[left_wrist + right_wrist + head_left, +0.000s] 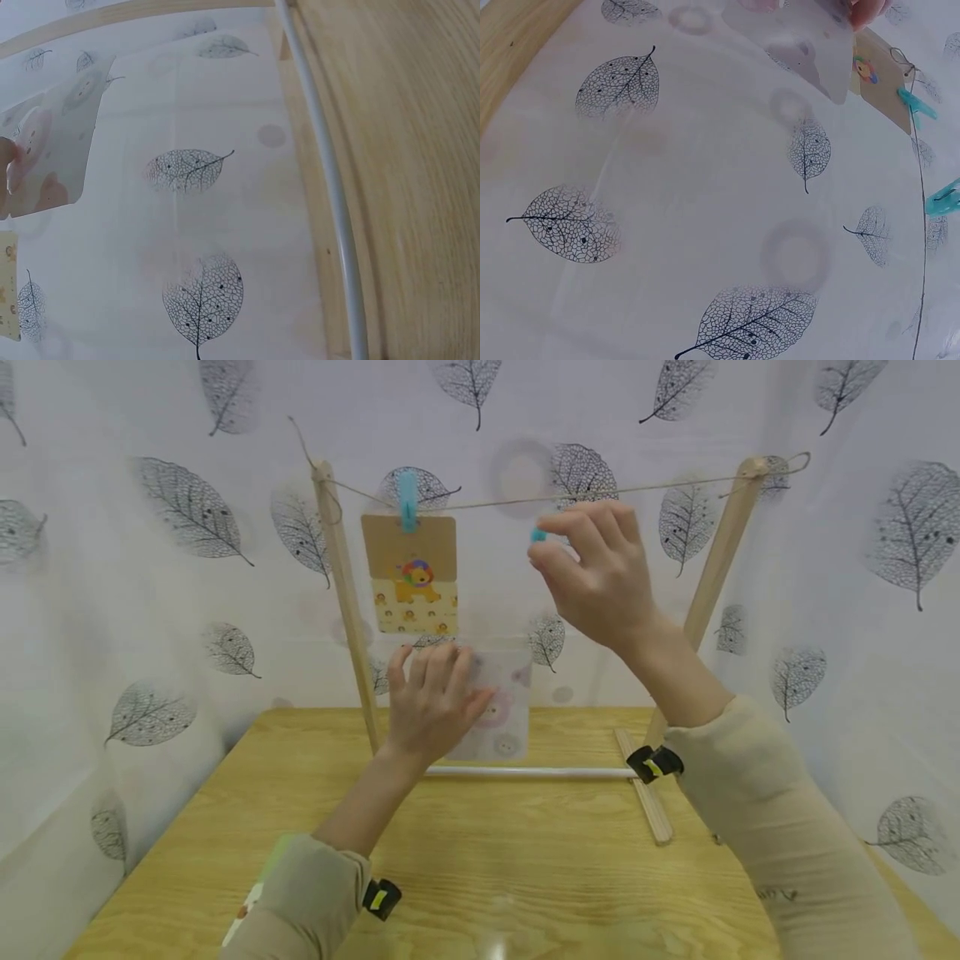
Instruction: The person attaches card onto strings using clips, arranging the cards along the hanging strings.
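Note:
My left hand (429, 703) pinches a translucent sheet (510, 727) with pale pink print, held upright below and right of a hanging lion-print card (417, 610). At its edge in the right wrist view are the fingertips (866, 10). A blue clothespin (943, 199) is between thumb and index finger of my right hand (600, 572), just below the string (517, 502). Mostly hidden by the fingers in the head view, it shows beside the string in the right wrist view. Another blue clothespin (408, 503) clips the lion card to the string.
Two wooden posts, left (345, 602) and right (722, 543), carry the string. A white rod (532, 772) crosses low between them, over a wooden foot (647, 797) on the table (510, 852). A leaf-print curtain (480, 410) hangs behind. Something green and white (251, 902) lies beside the left sleeve.

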Available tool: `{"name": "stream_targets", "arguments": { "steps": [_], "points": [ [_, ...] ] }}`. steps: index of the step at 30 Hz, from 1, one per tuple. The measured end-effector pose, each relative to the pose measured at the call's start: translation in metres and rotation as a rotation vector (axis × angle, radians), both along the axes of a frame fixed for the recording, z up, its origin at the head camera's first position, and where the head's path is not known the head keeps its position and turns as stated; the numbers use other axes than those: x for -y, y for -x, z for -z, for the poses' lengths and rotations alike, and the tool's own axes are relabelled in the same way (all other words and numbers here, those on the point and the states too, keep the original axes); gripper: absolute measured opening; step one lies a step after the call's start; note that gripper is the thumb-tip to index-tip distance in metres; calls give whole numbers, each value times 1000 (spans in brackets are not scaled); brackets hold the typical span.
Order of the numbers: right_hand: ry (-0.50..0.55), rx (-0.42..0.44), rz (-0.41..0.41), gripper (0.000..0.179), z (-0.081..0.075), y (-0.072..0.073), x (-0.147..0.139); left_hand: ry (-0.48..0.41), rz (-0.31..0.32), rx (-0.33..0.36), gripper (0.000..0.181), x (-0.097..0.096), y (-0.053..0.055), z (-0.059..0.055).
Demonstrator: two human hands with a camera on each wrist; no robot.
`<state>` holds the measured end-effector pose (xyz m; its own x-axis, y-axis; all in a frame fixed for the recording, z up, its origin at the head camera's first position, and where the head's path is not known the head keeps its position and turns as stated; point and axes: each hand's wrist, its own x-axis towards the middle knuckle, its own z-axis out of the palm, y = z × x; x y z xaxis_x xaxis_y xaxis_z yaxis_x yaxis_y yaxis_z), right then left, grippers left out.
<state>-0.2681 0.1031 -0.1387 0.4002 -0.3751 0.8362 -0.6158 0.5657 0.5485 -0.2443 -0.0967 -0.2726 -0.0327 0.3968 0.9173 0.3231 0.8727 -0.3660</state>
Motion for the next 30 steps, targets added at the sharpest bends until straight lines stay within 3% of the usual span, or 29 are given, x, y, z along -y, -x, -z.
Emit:
{"name": "stream_targets", "arguments": {
  "steps": [7, 16, 30],
  "points": [
    [-38, -14, 53, 7, -7, 5, 6, -5, 11, 1, 53, 1, -1, 1],
    [-30, 7, 32, 8, -11, 11, 11, -12, 52, 1, 53, 2, 1, 3],
    [-15, -26, 6, 10, -17, 13, 24, -9, 80, 14, 52, 4, -1, 4]
  ]
}}
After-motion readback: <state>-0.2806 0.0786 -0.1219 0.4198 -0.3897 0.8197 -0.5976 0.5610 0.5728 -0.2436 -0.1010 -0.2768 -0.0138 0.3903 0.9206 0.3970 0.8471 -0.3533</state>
